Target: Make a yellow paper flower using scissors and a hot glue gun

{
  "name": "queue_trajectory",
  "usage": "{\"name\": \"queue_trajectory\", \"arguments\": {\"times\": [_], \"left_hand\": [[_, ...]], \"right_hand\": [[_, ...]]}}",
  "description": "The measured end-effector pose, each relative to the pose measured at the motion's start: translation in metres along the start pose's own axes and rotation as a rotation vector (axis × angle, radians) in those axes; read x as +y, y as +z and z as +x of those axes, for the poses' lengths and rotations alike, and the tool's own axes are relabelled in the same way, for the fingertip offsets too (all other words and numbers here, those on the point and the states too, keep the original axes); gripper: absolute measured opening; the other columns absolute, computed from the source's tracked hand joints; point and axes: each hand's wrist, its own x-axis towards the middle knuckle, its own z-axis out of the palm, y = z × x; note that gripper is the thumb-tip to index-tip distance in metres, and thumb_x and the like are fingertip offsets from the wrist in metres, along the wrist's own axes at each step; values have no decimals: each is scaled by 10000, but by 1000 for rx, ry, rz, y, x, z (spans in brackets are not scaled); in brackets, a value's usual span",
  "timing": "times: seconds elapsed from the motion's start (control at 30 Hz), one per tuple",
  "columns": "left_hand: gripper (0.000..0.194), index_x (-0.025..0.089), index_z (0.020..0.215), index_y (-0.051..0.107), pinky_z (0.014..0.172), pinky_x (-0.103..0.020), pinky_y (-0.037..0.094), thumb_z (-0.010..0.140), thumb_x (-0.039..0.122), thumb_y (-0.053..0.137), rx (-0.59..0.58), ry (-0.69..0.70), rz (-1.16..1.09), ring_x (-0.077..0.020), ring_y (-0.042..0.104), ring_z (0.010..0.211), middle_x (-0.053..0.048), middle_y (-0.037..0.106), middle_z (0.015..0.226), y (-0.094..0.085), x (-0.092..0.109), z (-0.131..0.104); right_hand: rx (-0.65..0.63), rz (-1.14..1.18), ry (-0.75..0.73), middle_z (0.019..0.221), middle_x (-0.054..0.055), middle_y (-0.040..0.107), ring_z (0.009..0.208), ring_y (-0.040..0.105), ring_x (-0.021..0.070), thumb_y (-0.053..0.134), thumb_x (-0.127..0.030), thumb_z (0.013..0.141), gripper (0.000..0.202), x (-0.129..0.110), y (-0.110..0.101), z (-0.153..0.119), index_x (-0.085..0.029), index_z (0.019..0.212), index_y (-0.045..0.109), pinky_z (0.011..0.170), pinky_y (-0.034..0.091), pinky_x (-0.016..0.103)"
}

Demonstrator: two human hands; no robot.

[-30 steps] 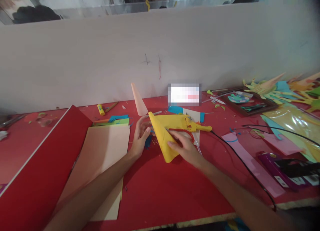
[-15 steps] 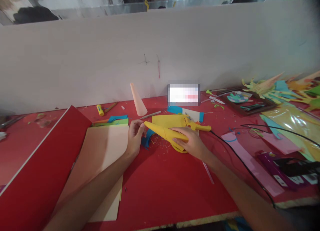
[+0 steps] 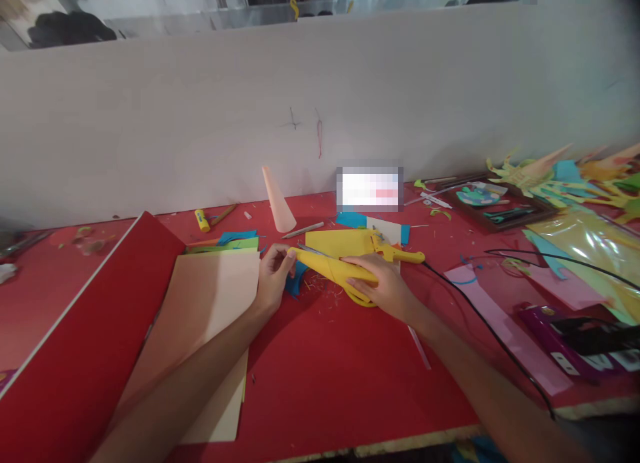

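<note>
A rolled yellow paper cone (image 3: 327, 266) lies nearly level between my hands, its narrow tip to the left. My left hand (image 3: 274, 279) pinches the tip between thumb and fingers. My right hand (image 3: 383, 283) is wrapped round the wide end. Along the cone's upper edge shows a thin metal strip (image 3: 314, 251) like a scissor blade. Under the wide end a yellow loop (image 3: 363, 301) like a scissor handle sticks out; I cannot tell whether it is held. Just behind are a flat yellow sheet (image 3: 335, 241) and a yellow glue gun (image 3: 400, 253) with a black cord.
A peach paper cone (image 3: 279, 203) stands by the white board (image 3: 200, 129). Peach sheets (image 3: 200, 343) and a red folder (image 3: 95, 316) lie left. To the right are pink strips (image 3: 500, 329), a brown tray (image 3: 520, 219), a purple box (image 3: 545, 319) and spiky paper crafts (image 3: 530, 173).
The thin metal strip now shows above the cone, where it was hidden before. My hands keep nearly the same hold on the cone; the whole view has shifted slightly.
</note>
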Motion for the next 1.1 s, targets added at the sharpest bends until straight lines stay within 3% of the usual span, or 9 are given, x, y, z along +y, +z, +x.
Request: {"name": "queue_trajectory", "arguments": {"times": [0.1,0.23,0.37,0.5,0.7,0.97,1.1], "left_hand": [[385,195,807,666,499,-228,351,813,541,836,-36,-61,19,-100,468,518,42,538,585,0,-1,0],[389,184,776,681,506,-224,333,775,524,871,5,-110,-37,-93,449,530,44,524,573,-1,-3,3],[398,189,759,659,528,-221,377,713,486,921,78,-163,-182,-90,453,556,48,526,603,-3,-5,8],[403,180,754,650,536,-216,382,703,462,934,93,-173,-237,-81,461,571,45,528,623,-4,-6,9],[403,183,756,638,544,-219,387,711,454,933,70,-184,-263,-82,456,578,45,519,628,-4,-6,8],[435,181,754,609,548,-199,378,704,456,943,52,-200,-279,-73,446,579,54,504,633,-3,-5,6],[445,179,752,604,561,-199,402,701,458,946,29,-197,-283,-76,461,593,50,519,642,-2,-2,5]], "right_hand": [[105,21,3,1153,95,739,1087,692,296,646,-420,996,253,-1,-2,2,-276,1195,706,951,568,460],[351,20,43,1097,94,669,962,654,256,640,-464,993,279,0,-8,3,-255,1175,672,879,564,423],[527,59,96,948,70,650,923,641,247,536,-459,1045,286,2,-13,2,-241,901,650,817,534,385],[501,94,79,939,75,677,942,653,261,523,-493,1046,348,1,-11,1,-237,846,647,857,519,407],[343,109,68,913,74,701,990,648,293,601,-542,999,379,-7,-1,1,-241,782,679,884,530,434],[408,75,93,832,58,684,856,631,245,646,-416,998,351,-5,1,1,-225,703,642,802,505,383],[509,-1,44,778,38,677,801,615,225,666,-395,987,350,-4,1,-1,-225,686,611,798,500,378]]}}
